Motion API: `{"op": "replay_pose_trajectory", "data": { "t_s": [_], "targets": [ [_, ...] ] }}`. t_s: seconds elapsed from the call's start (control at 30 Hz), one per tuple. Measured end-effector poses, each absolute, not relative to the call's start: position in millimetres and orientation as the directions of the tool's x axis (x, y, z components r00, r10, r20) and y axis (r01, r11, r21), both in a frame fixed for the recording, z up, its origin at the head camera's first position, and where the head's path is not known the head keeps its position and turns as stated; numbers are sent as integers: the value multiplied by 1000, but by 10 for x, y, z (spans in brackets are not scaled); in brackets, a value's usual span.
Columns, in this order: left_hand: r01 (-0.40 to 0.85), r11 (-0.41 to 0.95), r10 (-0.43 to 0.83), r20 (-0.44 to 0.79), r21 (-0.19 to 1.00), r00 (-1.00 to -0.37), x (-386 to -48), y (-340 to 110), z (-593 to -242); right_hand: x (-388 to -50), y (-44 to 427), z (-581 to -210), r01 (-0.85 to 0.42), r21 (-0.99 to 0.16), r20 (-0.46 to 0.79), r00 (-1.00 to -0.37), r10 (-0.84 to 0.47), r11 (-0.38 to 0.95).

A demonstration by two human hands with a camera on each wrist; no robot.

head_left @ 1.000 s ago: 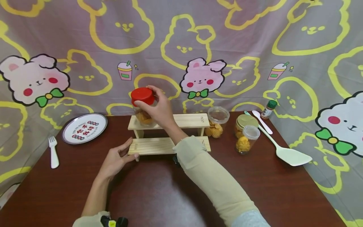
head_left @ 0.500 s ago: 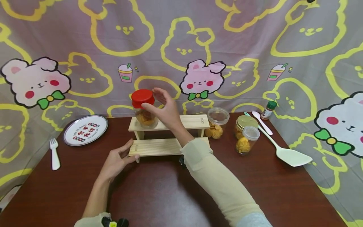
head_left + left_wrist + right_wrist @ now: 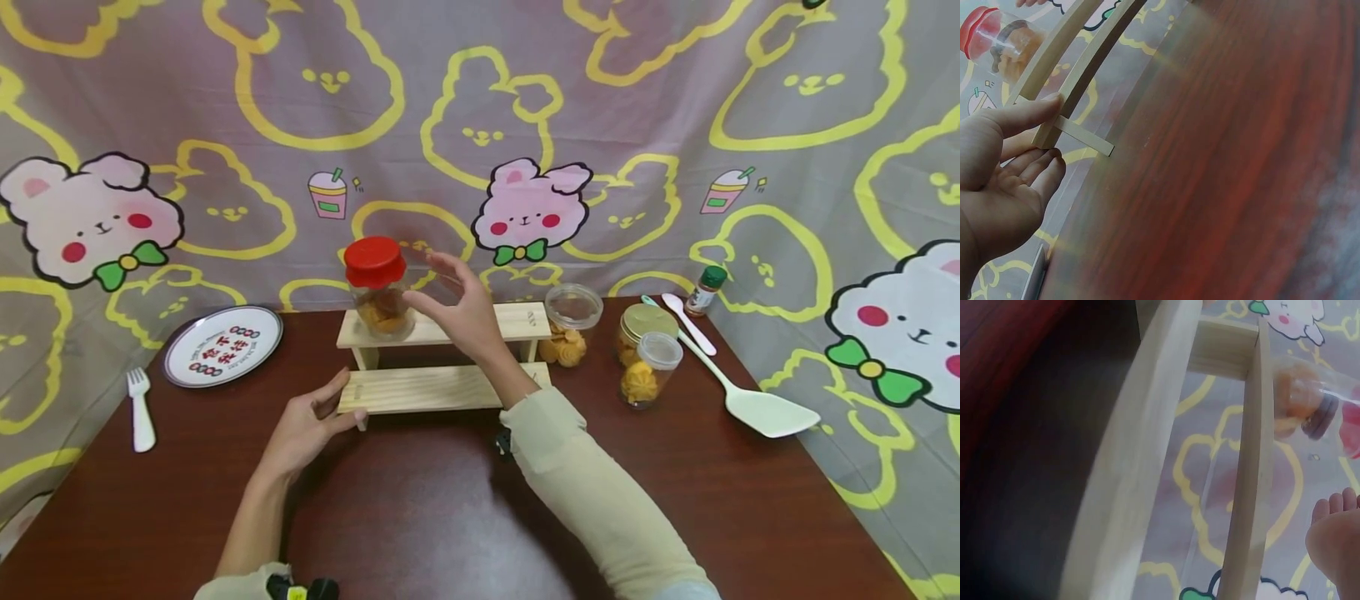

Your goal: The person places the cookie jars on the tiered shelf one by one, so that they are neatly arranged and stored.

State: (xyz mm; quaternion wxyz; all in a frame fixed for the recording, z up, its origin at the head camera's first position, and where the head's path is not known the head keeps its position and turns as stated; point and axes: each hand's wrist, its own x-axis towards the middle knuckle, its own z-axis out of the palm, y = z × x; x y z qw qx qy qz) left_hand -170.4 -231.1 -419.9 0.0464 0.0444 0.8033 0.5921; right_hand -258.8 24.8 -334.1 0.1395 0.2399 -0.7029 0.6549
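Observation:
A clear jar with a red lid (image 3: 377,262) stands upright on the left end of the upper step of a two-tier wooden rack (image 3: 427,389). Inside it are brown cookies, also visible through the jar (image 3: 1300,400) in the right wrist view. My left hand (image 3: 303,429) holds the left end of the lower step; in the left wrist view, the thumb of that hand (image 3: 1004,169) lies on one side of the board and fingers on the other. My right hand (image 3: 472,317) hovers just right of the jar, apart from it, fingers spread and holding nothing.
Right of the rack stand a cookie jar (image 3: 573,308), a gold-lidded jar (image 3: 647,321), a small clear-lidded jar (image 3: 651,371) and a green-capped bottle (image 3: 705,292). A spatula (image 3: 768,411) and white spoon (image 3: 686,323) lie beyond. A plate (image 3: 223,346) and fork (image 3: 141,410) lie left.
My right hand has let go of the red-lidded jar and drawn away to the right. The jar stays on the upper step. My left hand keeps its place on the rack.

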Motion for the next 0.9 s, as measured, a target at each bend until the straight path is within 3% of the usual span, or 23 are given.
{"op": "replay_pose_trajectory", "data": {
  "t_s": [0.37, 0.67, 0.9],
  "targets": [
    [30, 294, 130, -9, 955, -991, -1716, -2321, -4204, -2550, 537, -3443, -513, -858, 512, -858, -39, 20],
    [39, 279, 135, 1, 960, -991, -1712, -2311, -4213, -2518, 856, -3461, -494, -863, 498, -867, 15, 103],
    [42, 273, 136, 4, 961, -991, -1707, -2311, -4220, -2248, 1028, -3155, -477, -872, 484, -874, 43, 109]
  ]
}}
